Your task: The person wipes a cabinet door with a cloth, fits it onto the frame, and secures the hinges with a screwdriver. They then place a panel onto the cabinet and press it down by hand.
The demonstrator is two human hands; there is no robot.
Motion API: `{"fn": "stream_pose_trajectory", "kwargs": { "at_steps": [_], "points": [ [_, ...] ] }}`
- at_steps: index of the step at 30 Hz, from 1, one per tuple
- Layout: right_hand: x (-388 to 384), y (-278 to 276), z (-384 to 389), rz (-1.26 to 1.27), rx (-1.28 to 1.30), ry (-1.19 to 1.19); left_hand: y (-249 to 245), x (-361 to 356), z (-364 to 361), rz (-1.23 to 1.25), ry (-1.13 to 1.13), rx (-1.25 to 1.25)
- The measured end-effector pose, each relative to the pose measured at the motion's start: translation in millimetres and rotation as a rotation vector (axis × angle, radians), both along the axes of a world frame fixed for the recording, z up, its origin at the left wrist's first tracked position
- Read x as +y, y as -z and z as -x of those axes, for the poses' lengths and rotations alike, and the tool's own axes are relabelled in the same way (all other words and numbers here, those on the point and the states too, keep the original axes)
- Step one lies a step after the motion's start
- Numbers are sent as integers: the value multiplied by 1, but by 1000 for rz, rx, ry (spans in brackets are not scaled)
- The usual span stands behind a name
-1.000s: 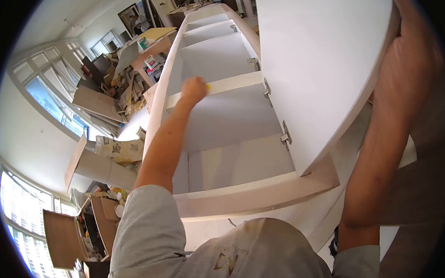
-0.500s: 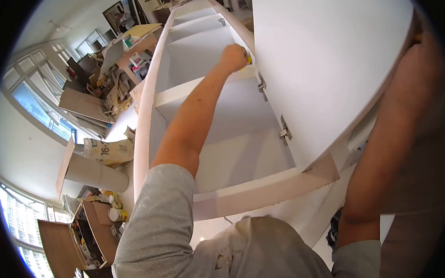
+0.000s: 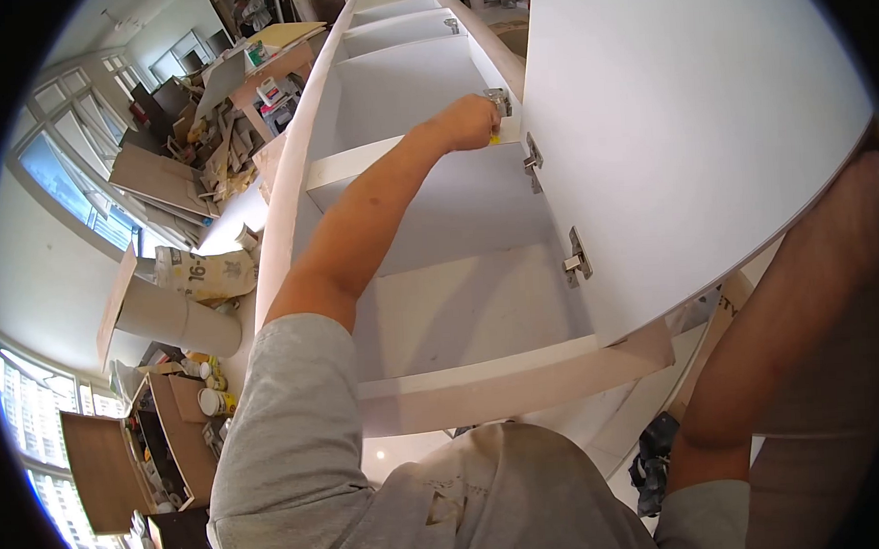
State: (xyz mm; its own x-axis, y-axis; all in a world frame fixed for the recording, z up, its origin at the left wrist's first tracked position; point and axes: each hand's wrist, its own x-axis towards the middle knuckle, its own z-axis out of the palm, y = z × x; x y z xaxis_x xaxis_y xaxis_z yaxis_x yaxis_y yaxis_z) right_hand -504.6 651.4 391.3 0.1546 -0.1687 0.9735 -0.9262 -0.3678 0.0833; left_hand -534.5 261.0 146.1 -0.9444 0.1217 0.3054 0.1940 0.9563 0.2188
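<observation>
My left hand (image 3: 467,123) is closed around a small yellow thing (image 3: 495,140), mostly hidden by my fingers. It rests over the white divider (image 3: 361,163) of a long white cabinet, close to a metal hinge (image 3: 499,102) on the inner side wall. To the right stands a white cabinet door (image 3: 688,136), swung open, on two metal hinges: an upper hinge (image 3: 533,162) and a lower hinge (image 3: 576,259). My right forearm (image 3: 784,308) reaches up along the door's outer edge. The right hand is lost in the dark border, its fingers hidden.
Left of the cabinet (image 3: 386,404) are a paper sack (image 3: 204,273), a large pale cylinder (image 3: 192,325) and an open wooden box (image 3: 177,433) of items. Scrap boards (image 3: 166,178) lie farther back. A black bundle (image 3: 654,461) is on the floor near my right elbow.
My left hand has moved slightly right and down, uncovering the hinge beside it. The door appears farther right, and my right hand has slipped into the dark border. The view has shifted a little.
</observation>
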Motion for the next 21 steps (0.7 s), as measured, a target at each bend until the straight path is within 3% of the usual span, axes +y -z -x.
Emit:
{"fn": "stream_pose_trajectory", "kwargs": {
  "at_steps": [5,8,12,15,18,21],
  "points": [
    [0,1,0,-3,2,-8,13,19,37,-66,-67,62],
    [0,-6,3,1,-8,-1,17,-1,19,13,64,130],
    [-1,-10,1,1,10,-10,-30,6,7,107,-70,-163],
    [-2,-5,0,-1,21,-16,9,-3,42,15,80,93],
    [-2,-2,1,17,9,-21,22,10,10,-100,2,155],
    [-2,-1,0,32,2,-31,16,-9,-41,23,33,218]
  ]
}}
